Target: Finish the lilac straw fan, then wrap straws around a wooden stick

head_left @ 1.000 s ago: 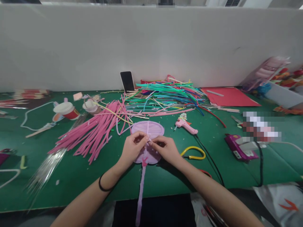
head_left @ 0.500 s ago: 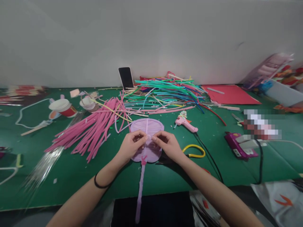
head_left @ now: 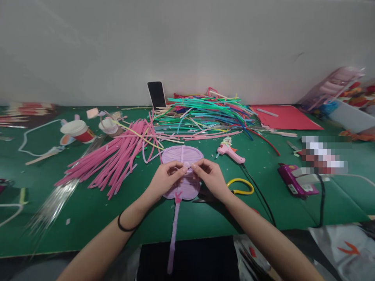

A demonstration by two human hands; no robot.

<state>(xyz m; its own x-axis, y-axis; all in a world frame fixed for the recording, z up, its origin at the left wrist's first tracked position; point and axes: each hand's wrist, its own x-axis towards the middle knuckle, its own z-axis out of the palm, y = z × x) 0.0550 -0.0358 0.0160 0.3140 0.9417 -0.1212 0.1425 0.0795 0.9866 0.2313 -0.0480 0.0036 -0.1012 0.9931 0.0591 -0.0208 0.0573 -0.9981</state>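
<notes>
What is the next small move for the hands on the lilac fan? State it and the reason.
Probably press the small pale piece down onto the centre rib of the lilac fan. The left hand and right hand both pinch it just above that rib, and the fan lies flat on the green table, so a short downward push seems enough.

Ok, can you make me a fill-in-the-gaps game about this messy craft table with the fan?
1. The left hand and right hand both pinch the middle of the lilac fan, which lies on a ____ table.
2. The glue gun lying to the fan's right is ____.
3. The black band is worn on the ____ wrist.

Missing words: green, pink, left.
</notes>
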